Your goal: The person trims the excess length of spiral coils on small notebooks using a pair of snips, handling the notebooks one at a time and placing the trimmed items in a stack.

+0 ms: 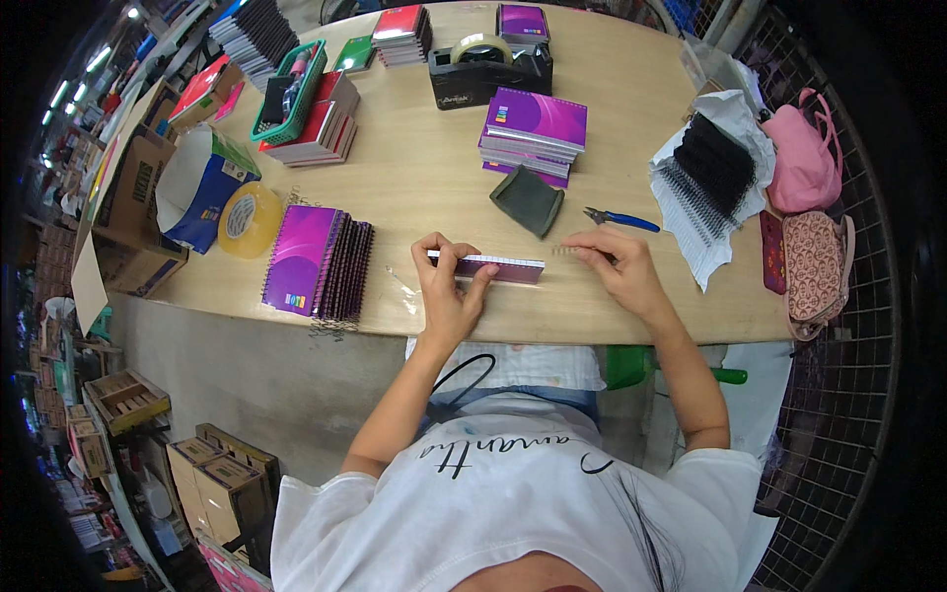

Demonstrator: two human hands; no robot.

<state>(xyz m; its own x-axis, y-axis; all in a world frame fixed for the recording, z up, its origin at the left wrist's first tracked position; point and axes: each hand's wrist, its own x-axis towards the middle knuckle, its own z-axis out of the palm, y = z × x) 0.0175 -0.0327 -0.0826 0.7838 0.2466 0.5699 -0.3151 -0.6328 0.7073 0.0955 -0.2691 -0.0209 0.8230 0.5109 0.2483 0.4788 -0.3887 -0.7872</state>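
My left hand (449, 291) is closed around a small purple notebook (515, 269), held on its long edge with the white page edges upward. Just off its right end, my right hand (619, 268) pinches a short piece of spiral wire (563, 251) between thumb and fingertips. Behind the hands lies a dark green folded cloth (528, 201). Blue-handled pliers (627, 220) rest right of the cloth. A pile of purple notebooks (538, 118) stands farther back. To the left is a row of purple notebooks with dark spiral bindings (311, 261).
Black spiral wires (715, 163) lie on white paper at the right, beside a pink bag (804, 158) and a patterned pouch (822, 271). A tape dispenser (490, 74), green basket (291, 94), yellow tape roll (250, 219) and cardboard box (133, 202) occupy the table's back and left.
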